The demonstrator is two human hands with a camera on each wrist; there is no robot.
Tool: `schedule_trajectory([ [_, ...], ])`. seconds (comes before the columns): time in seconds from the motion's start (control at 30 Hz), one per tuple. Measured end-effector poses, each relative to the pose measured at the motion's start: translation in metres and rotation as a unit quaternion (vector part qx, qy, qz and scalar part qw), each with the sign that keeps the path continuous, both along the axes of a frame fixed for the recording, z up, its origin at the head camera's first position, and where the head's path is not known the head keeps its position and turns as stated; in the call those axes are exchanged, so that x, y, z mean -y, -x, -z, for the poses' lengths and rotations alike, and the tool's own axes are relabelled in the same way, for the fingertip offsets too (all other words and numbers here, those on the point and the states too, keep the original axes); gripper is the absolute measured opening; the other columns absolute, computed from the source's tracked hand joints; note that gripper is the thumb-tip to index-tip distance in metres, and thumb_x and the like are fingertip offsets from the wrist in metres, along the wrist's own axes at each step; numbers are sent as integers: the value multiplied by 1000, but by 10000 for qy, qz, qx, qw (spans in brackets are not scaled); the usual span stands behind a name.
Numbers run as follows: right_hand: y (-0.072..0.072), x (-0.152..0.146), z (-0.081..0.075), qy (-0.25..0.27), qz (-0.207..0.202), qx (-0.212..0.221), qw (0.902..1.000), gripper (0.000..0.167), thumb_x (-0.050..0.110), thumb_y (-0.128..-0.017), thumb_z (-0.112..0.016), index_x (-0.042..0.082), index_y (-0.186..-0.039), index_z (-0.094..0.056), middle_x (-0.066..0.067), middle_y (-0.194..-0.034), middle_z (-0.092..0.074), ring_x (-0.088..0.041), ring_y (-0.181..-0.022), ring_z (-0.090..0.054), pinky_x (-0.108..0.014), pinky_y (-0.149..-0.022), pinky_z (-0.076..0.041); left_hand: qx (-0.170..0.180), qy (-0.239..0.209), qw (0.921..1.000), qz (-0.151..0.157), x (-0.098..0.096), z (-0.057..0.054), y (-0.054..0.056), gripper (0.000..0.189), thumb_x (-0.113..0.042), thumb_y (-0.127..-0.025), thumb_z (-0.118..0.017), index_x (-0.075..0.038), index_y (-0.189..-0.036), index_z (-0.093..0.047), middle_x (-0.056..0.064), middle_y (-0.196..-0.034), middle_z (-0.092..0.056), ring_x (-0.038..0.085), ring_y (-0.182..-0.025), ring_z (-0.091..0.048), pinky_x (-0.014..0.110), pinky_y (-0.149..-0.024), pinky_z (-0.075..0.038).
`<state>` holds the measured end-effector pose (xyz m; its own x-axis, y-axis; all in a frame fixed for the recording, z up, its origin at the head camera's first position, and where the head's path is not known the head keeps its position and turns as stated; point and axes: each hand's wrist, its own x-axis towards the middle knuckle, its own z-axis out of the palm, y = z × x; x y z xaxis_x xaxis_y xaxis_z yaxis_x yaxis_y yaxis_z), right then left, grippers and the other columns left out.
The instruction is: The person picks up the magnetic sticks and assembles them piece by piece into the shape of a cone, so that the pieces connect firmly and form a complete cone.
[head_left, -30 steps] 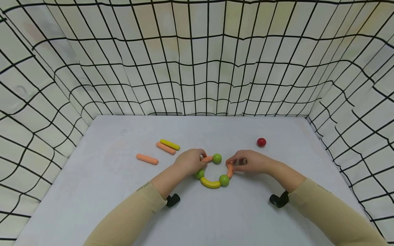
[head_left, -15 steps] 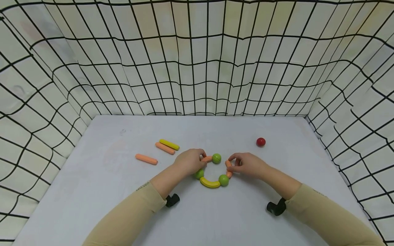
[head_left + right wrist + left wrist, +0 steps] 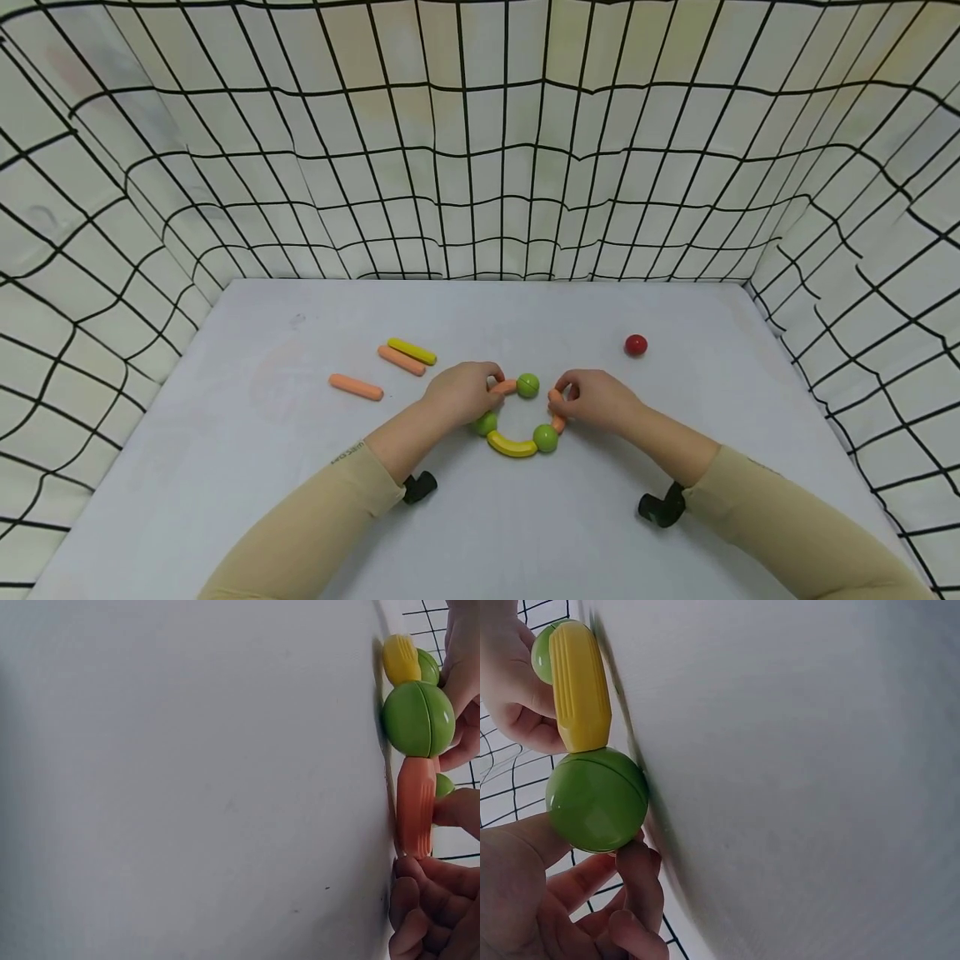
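Green balls and curved bars form a ring, part-open at the far right, in the middle of the white table. My left hand [image 3: 461, 393] holds an orange bar [image 3: 506, 387] at the ring's far left; a green ball [image 3: 598, 799] sits against my thumb and fingers. A yellow curved bar [image 3: 512, 445] joins that ball to a near-right green ball [image 3: 546, 438]. My right hand [image 3: 596, 398] pinches an orange curved bar [image 3: 416, 804], its lower end touching the near-right ball. Another green ball [image 3: 528, 385] adjoins the left orange bar. My left fingers partly hide that bar.
Loose to the left lie a yellow stick [image 3: 412, 351], an orange stick [image 3: 401, 360] beside it and another orange stick [image 3: 356, 387]. A red ball [image 3: 636, 345] lies at the far right. Black netting [image 3: 506, 200] surrounds the table's back and sides.
My right hand has shifted slightly left and its fingers have changed their grip on the orange curved bar, which has tilted a little inward. My left hand has stayed nearly still.
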<state>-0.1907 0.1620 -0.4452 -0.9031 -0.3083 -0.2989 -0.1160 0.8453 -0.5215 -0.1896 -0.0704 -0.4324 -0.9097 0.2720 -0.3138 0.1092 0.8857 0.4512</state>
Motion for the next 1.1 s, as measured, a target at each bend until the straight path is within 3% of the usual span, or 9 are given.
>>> schedule_trajectory([
  [0.27,-1,4,-2,152,91,78,9998,23,29,-91,-69,12,-107,-67,-1,-80,-56,-16,-70,-51,-29,-62,-41,-117,-58,9999,54,-2,0,-1,28,-42,-97,-62,-20,-114,-68,-2,-84,-63,16,-63,-55,30,-56,-43],
  [0.73,-3,5,-3,575,259,154,9979,25,28,-92,-70,14,-113,-65,-1,-94,-62,-16,-77,-57,-29,-66,-48,-220,-117,9997,82,-2,2,-1,30,-45,-98,-60,-20,-112,-68,-2,-86,-63,16,-63,-55,30,-55,-43],
  [1.1,-3,6,0,717,309,305,9965,25,28,-92,-71,16,-114,-69,0,-89,-61,-17,-77,-54,-30,-66,-46,-285,-125,9994,126,-2,4,-1,31,-46,-98,-59,-19,-112,-69,-3,-79,-62,16,-63,-54,30,-55,-41],
])
